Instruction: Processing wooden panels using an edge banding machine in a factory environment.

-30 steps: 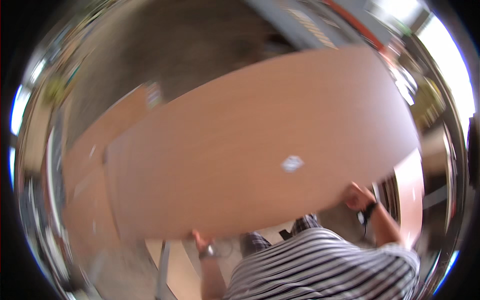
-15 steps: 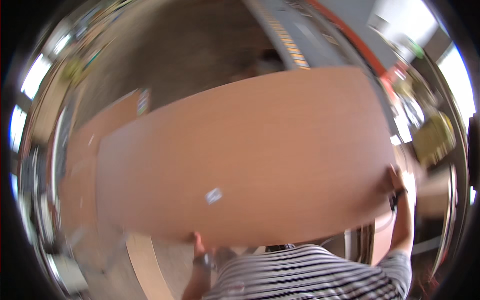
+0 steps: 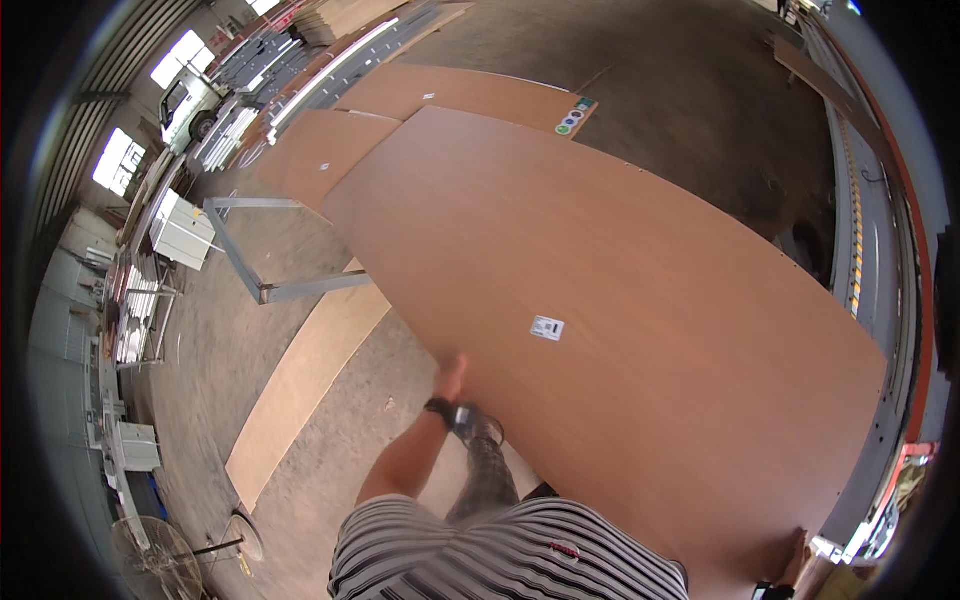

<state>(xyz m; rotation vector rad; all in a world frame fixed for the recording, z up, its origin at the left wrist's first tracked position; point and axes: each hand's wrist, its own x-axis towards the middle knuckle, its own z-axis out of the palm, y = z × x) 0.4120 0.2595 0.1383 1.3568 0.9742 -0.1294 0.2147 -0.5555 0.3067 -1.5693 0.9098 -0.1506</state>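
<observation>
The large brown board [image 3: 640, 280] extends before the person, its near edge partly hidden by the striped shirt [image 3: 500, 545]. At the board's left edge is the left hand [image 3: 452, 376], which is blurred; its fingers are not distinct, so I cannot tell how firmly they close on the edge. The right hand [image 3: 798, 562] is at the board's near right corner, mostly cut off by the picture's border; whether its fingers are wide or narrow I cannot tell. A metal frame [image 3: 315, 287], left of the board, disappears beneath it. Beyond the board's far end lie other brown boards [image 3: 320, 160], partly covered by it in this view. The print on the board's white label [image 3: 547, 328] is too small to read.
</observation>
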